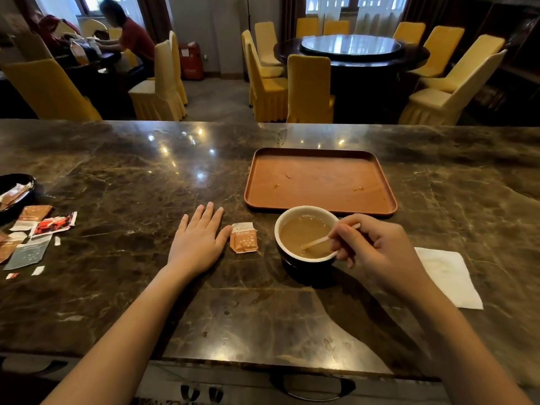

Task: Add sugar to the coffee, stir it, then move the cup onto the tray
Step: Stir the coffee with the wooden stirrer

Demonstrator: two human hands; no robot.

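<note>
Now, from the head camera, I read this as the stirring step. My right hand (377, 247) has its grip pinched together on a thin stirrer (317, 242), whose lower end sits in the coffee inside the cup (295, 260). My left hand (198, 239) lies flat on the surface (122, 171), fingers spread and holding nothing, its thumb touching a torn sugar packet (243, 237) that lies between that hand and the cup.

The cup stands on the surface just in front of the tray (320, 182), its far rim overlapping the tray's near edge in this view, not on the tray. So I judge the sugar is in. The next move calls for finishing the stir, lifting the stirrer out, then carrying the cup level over the tray's lip without slopping.

Counting: one cup, one tray, one stirrer, one sugar packet by the cup, one white napkin (447, 276) at the right, and several torn wrappers (35, 238) at the far left.
</note>
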